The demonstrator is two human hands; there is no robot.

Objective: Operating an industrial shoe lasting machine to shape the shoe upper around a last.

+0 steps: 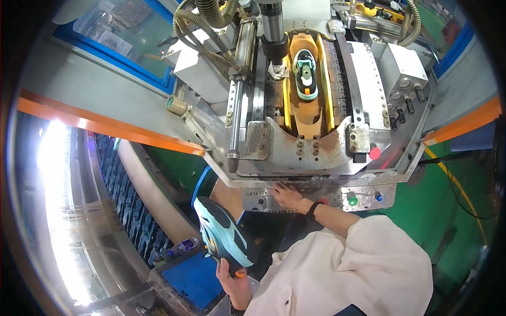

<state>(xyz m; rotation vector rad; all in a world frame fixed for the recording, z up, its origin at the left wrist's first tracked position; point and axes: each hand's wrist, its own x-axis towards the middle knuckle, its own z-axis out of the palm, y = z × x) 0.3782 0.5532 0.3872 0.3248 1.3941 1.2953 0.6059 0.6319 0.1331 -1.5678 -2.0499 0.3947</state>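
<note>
A sneaker (224, 231) in light blue and black is gripped near its heel by my left hand (234, 284), which is closed around it. Its toe points up and away from me. My right hand (287, 196) rests on the control panel (337, 196) along the machine's front edge, fingers stretched out and holding nothing. A dark band circles that wrist. Inside the machine, a second sneaker (305, 75) in matching pale blue and black lies on a tan bed (307, 116) between yellow-edged side pads (327, 89).
A metal press rod (272, 26) hangs beside the sneaker in the machine. Green (352, 200) and blue (378, 197) buttons sit on the panel's right. At lower left are a blue-topped stand (195, 279), a plastic bottle (184, 246) and a curved conveyor (124, 195).
</note>
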